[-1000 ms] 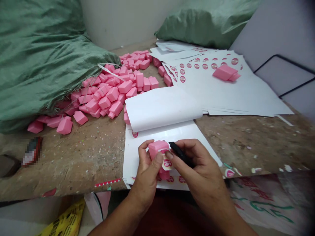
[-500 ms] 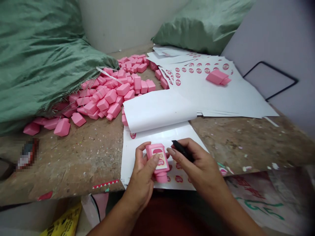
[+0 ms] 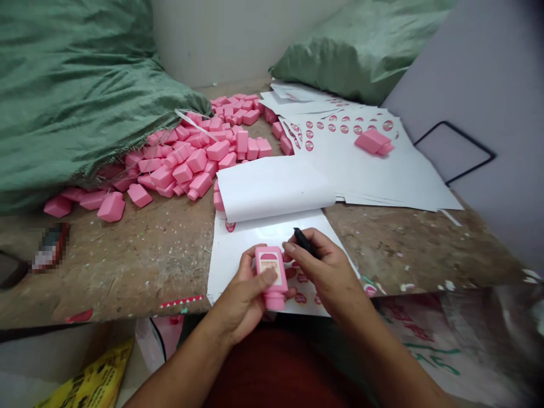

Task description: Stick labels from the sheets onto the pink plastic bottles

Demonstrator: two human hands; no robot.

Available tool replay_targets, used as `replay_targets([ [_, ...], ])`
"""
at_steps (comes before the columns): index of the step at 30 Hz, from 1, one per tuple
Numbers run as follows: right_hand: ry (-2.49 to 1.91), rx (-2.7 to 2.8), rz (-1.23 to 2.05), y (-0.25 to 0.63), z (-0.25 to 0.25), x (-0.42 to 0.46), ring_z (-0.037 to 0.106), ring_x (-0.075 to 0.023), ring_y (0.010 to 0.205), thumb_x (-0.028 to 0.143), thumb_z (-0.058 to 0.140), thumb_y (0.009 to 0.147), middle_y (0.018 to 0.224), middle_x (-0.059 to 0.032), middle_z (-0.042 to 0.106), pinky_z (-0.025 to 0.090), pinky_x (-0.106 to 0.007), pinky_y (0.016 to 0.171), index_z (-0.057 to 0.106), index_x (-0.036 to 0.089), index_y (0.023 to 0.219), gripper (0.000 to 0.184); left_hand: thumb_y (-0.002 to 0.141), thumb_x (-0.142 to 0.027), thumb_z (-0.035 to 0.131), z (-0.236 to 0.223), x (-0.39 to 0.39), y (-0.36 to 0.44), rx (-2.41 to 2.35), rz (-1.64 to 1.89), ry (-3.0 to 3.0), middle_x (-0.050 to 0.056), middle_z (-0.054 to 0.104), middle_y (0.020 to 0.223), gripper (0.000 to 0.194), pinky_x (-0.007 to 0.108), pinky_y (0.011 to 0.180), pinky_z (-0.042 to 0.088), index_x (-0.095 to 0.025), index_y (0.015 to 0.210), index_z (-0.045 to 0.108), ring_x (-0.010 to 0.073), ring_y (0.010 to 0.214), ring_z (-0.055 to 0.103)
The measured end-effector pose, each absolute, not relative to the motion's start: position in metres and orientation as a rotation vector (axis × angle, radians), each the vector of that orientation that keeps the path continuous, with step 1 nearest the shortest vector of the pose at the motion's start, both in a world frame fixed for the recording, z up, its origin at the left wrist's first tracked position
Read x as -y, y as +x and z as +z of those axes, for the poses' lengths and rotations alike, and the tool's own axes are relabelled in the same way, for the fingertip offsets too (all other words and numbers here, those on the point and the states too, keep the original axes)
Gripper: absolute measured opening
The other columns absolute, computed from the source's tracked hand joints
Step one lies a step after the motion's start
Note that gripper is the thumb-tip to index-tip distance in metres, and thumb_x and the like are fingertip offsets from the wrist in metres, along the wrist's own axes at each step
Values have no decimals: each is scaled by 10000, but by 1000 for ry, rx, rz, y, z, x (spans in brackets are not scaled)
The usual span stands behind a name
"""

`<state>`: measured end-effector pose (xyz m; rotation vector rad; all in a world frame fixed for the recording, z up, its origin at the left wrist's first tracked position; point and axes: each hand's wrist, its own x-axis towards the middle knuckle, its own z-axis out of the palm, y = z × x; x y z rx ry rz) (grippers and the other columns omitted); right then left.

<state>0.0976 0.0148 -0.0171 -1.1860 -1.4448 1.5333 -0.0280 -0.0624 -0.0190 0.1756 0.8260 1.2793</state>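
- Left hand (image 3: 243, 300) is closed around a pink plastic bottle (image 3: 272, 289), its fingers behind the bottle and its thumb (image 3: 267, 276) pressed flat on the front. A flat thumb like this seems a good way to hold the bottle steady without covering much of it.
- Held in that hand, the bottle stands with its cap (image 3: 275, 301) down, toward the person, and its broad face up.
- Just above the left thumb, a pale label (image 3: 268, 265) with a pink band lies on that face. Its edges look even from here, though the thumb hides the lower part.
- Right hand (image 3: 325, 269) is pinching a slim black tool (image 3: 304, 242) between thumb and fingers. Its tip is hidden, so I cannot tell what kind of tool it is.
- Right of the bottle, that hand's fingertips (image 3: 289, 246) sit close by; I cannot tell whether they touch it.
- Under both hands lies a white sheet (image 3: 272, 233), with its folded-back leaf (image 3: 272, 187) just beyond them.
- Farther ahead of the left hand, loose pink bottles (image 3: 182, 164) spill from a green woven sack (image 3: 72, 96) across a worn workbench (image 3: 127, 272).
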Motion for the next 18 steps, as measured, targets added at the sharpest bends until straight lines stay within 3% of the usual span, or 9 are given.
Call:
replay_targets([
  [3, -1179, 1439, 1532, 100, -15, -10, 522, -141, 599, 430, 673, 793, 663, 30, 582, 407, -259, 556, 585, 208, 798, 239, 838, -530, 640, -21, 63, -32, -738, 1303, 98, 114, 635, 1178, 439, 422, 853, 531, -214, 1111, 506, 273, 1077, 629],
  [6, -1174, 1481, 1517, 99, -13, -5, 550, -150, 623, 423, 709, 762, 695, 25, 587, 442, -276, 589, 599, 206, 817, 249, 906, -552, 515, -21, 66, -35, -715, 1329, 87, 100, 652, 1120, 386, 423, 838, 546, -215, 1094, 514, 258, 1043, 647],
  [11, -1130, 1677, 1514, 92, -10, 5, 574, -175, 704, 410, 702, 752, 745, 6, 628, 459, -299, 641, 628, 203, 817, 228, 912, -399, 583, -20, 79, -36, -807, 1419, 148, 64, 652, 1070, 288, 392, 838, 552, -214, 1114, 493, 210, 964, 664],
  [18, -1167, 1727, 1591, 88, 0, 20, 566, -178, 654, 461, 640, 772, 686, 10, 612, 434, -282, 569, 619, 208, 808, 257, 900, -412, 602, -15, 98, -44, -830, 1429, 204, 63, 662, 1030, 324, 375, 802, 560, -209, 1122, 481, 204, 917, 678],
])
